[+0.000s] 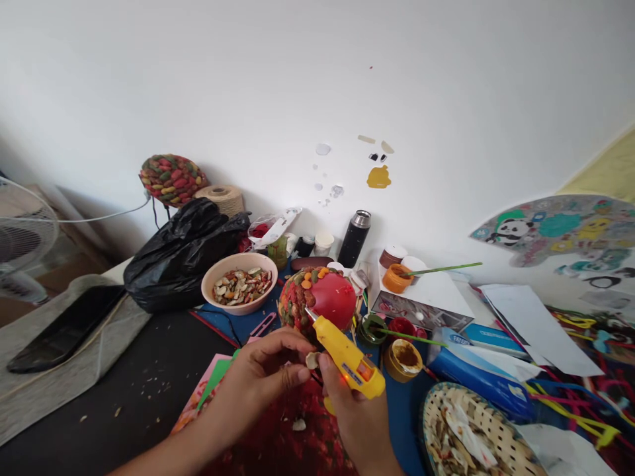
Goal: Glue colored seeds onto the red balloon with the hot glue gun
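My right hand [360, 416] grips a yellow glue gun [350, 359] with its nozzle pointing up-left at a red ball [333, 297] partly covered in coloured shell pieces. My left hand [270, 373] pinches a small pale shell piece [312, 360] just under the nozzle, in front of the ball. A beige bowl [239, 282] of coloured shell pieces stands behind and left of my hands.
A black plastic bag [181, 254] lies at the left, with a fan [22, 235] beyond it. Paint pots [404, 357] with brushes, a black flask [354, 238], a blue tissue pack [476, 373], papers and a woven basket [473, 430] crowd the right side.
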The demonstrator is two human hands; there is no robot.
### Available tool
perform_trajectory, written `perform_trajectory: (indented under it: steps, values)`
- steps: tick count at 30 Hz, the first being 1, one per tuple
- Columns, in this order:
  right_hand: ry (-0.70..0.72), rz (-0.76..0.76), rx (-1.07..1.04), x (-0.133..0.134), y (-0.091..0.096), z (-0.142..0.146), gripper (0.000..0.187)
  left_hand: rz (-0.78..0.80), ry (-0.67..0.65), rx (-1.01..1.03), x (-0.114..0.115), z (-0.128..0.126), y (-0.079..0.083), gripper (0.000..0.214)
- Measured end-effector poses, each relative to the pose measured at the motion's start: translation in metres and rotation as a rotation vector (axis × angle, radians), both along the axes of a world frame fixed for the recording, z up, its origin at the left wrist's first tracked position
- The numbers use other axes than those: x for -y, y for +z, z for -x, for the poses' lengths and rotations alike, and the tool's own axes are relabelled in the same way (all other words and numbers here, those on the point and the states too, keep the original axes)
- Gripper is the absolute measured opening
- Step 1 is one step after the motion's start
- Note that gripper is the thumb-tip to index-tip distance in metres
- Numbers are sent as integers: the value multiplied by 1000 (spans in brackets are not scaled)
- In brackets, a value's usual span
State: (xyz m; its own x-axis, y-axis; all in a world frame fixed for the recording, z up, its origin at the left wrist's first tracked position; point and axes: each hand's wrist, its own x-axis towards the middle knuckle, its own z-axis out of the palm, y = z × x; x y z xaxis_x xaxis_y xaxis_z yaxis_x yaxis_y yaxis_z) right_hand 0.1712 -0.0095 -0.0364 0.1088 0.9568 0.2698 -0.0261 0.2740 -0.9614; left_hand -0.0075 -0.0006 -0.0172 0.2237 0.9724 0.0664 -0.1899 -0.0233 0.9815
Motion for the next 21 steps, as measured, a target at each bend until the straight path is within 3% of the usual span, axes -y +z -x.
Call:
perform_trajectory:
  steps: [5, 9, 15, 18, 21]
  values:
    - [2, 11, 10, 1, 2, 2, 33, -117, 76, -75, 1, -3, -4, 26]
    - [24, 20, 52, 2, 2, 1, 42, -121, 86, -48, 1, -2, -1, 26]
    - [1, 102, -78, 6, -16, -9, 58, -76, 9, -52, 10, 12, 8, 30]
    - [13, 129, -195, 7, -17, -12, 69, -157, -99, -127, 19, 17, 10, 21]
    - [40, 113, -238, 4, -7, -11, 76, -300, -125, -206, 24, 17, 10, 14]
